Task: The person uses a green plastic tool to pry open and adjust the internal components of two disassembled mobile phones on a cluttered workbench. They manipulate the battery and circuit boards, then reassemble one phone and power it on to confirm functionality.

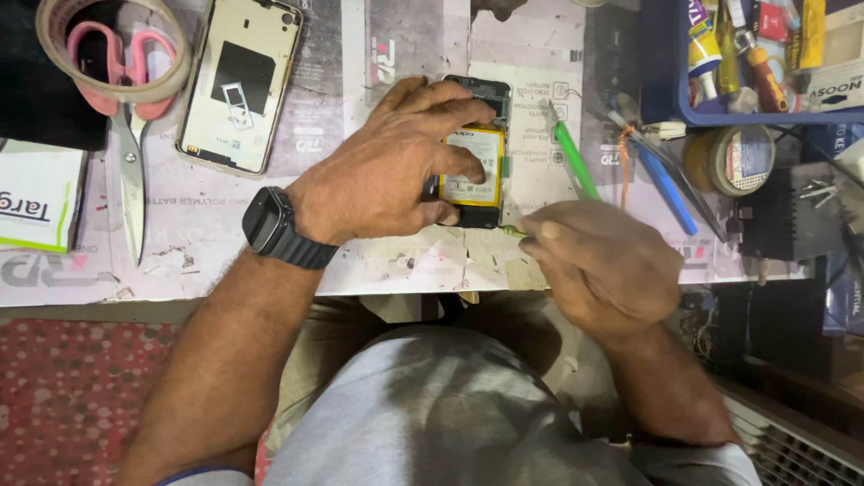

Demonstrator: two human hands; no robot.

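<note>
An opened phone point(480, 153) with its yellow battery showing lies on the paper-covered bench. My left hand point(387, 166), with a black watch on the wrist, presses down over the phone's left side and grips it. My right hand point(598, 265) is closed just below and right of the phone, pinching a small green-tipped tool point(513, 231) whose tip points at the phone's lower corner. Most of that tool is hidden in my fist.
The phone's detached back cover point(238, 81) lies at upper left beside pink-handled scissors point(130, 117) and a tape roll point(112, 54). A green tool point(574, 157) and a blue tool point(666, 189) lie to the right. A blue tray point(670, 63) of tools, a round tin point(740, 160).
</note>
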